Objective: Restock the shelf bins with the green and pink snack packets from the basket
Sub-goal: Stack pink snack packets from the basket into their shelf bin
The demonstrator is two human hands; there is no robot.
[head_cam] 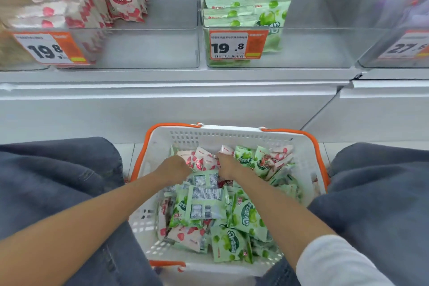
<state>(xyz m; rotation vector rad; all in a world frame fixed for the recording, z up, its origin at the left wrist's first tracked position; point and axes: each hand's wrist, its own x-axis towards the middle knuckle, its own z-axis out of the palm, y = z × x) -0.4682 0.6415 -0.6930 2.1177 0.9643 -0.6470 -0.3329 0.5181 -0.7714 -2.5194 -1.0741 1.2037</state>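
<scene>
Both hands are curled round a bunch of pink packets (202, 160) at the far end of the basket (178, 133). The left hand (177, 166) closes on it from one side and the right hand (228, 166) from the other, with the fingertips buried among the wrappers. The bunch is loose, several slippery bags pressed together, so I judge the likeliest fault is one sliding out on the lift and dropping back or onto the floor. Green packets (246, 216) lie mixed all round and touch the bunch; one could be caught up and carried to the wrong bin. Squeezing harder to stop slips might crush the contents. Further out, the pink bin (151, 49) stands up on the left and the green bin (313, 49) to its right, each with upright rows at its left side and bare room beside them. A careless drop could topple those rows, or the bunch could catch a bin's front wall.
</scene>
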